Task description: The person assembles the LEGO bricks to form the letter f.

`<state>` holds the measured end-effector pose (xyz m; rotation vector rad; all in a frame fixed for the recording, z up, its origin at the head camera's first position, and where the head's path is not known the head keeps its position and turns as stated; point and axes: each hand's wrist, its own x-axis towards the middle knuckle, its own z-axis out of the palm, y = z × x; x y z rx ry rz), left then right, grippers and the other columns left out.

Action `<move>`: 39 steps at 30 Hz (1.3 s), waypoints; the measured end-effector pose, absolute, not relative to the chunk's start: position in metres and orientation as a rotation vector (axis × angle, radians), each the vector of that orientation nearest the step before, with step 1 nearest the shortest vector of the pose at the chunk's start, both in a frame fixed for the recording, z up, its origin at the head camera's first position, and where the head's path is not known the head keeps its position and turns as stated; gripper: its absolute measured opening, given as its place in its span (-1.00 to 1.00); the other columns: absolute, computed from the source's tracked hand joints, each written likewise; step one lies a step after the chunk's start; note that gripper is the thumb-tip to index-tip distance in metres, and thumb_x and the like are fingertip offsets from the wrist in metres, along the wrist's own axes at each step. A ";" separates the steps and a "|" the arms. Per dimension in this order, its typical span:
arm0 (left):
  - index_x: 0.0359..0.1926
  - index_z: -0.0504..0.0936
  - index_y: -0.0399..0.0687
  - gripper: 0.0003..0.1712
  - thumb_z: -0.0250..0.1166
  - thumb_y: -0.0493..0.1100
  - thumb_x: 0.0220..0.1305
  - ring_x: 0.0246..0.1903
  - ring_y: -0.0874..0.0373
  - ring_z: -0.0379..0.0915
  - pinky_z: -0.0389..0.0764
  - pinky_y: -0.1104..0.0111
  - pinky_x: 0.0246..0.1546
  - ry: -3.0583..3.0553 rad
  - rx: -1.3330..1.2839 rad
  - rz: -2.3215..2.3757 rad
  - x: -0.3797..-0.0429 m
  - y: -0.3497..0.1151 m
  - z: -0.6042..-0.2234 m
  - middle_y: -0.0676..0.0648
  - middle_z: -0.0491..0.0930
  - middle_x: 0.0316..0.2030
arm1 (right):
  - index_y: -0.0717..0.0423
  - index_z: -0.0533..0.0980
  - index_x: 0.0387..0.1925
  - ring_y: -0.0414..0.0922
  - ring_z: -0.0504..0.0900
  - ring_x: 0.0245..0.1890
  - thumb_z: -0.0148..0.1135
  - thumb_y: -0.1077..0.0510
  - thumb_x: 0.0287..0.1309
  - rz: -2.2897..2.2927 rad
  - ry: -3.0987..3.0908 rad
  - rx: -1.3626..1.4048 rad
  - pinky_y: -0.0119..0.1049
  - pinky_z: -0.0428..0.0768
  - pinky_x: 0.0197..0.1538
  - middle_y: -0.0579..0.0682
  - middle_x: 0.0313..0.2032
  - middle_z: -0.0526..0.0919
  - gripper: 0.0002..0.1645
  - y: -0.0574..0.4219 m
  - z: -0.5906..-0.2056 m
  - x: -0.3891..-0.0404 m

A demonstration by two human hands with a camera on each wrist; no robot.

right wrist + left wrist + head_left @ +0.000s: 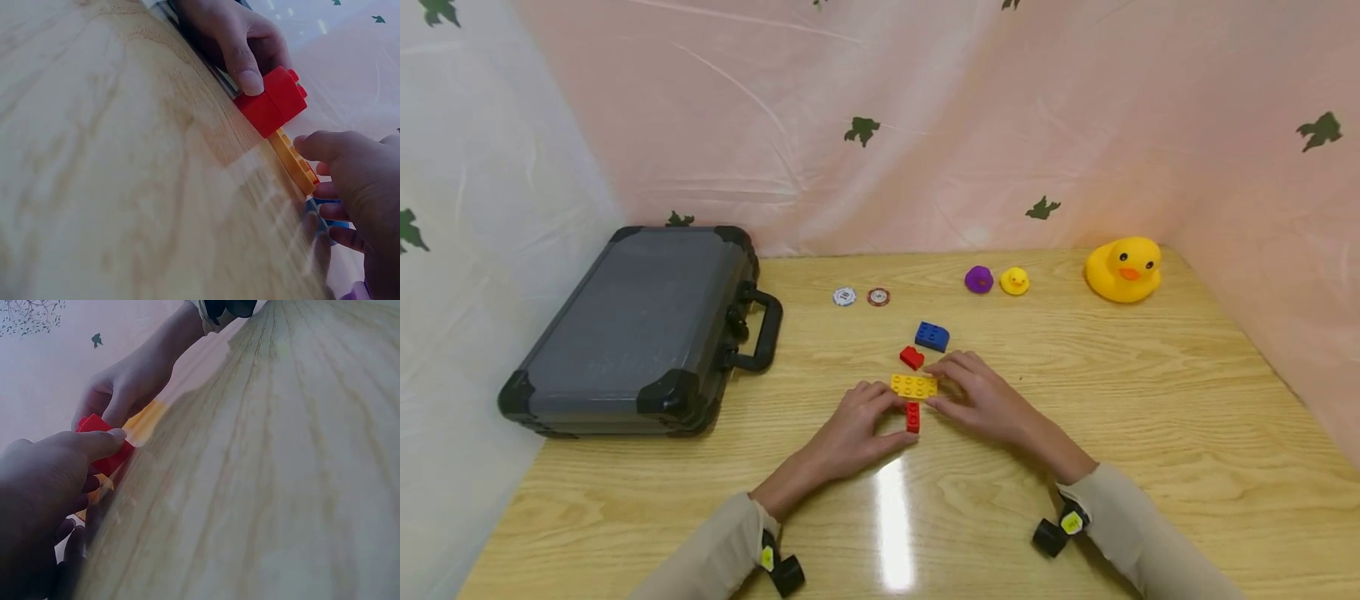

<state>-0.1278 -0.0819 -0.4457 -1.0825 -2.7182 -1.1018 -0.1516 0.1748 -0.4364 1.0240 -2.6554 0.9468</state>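
My left hand (867, 425) pinches a red toy building brick (913, 417) between thumb and forefinger. In the right wrist view a seam runs across this red piece (273, 103), which looks like two bricks stacked. Just beyond it a yellow brick (913, 386) lies flat, studs up. My right hand (988, 404) is spread around the yellow brick's right end, thumb on the near side and fingers on the far side; whether they touch it is unclear. Behind are a small red brick (912, 357) and a blue brick (932, 336) with one rounded end.
A grey case (640, 308) with a black handle stands at the left. Farther back lie a white chip (844, 297) and a red-rimmed chip (878, 297). A small purple duck (979, 279), a small yellow duck (1015, 282) and a large yellow duck (1123, 271) stand near the pink cloth.
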 end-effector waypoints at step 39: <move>0.02 0.69 -0.05 -0.60 0.48 0.06 0.29 -0.06 0.09 0.41 0.41 0.11 0.07 -2.721 -1.071 -1.094 -0.128 -0.081 -0.446 0.02 0.59 -0.07 | 0.14 0.64 0.07 -0.04 0.42 0.01 0.47 0.09 0.27 1.016 -2.706 0.980 -0.04 0.48 0.10 -0.01 -0.01 0.57 -0.61 0.168 -0.440 -0.156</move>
